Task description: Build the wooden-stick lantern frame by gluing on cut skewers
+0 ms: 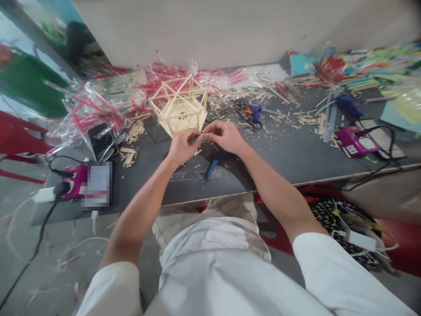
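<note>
My left hand [186,145] and my right hand [224,135] meet over the dark table, fingertips pinched together. Whatever lies between their fingers is too small to make out. Just behind them stands an open frame of thin wooden sticks [180,115], its lower edge close to my left hand. Below my hands, a blue tool [212,167] lies partly across a clear ruler [187,175]. A blue glue gun [254,114] with an orange part rests beyond my right hand.
Clear and red plastic wrappers [95,105] and cut sticks [129,156] litter the table [283,153]. A phone [96,184] and purple box [75,181] sit left; a second glue gun [349,106] and purple box [357,141] lie right, with cables.
</note>
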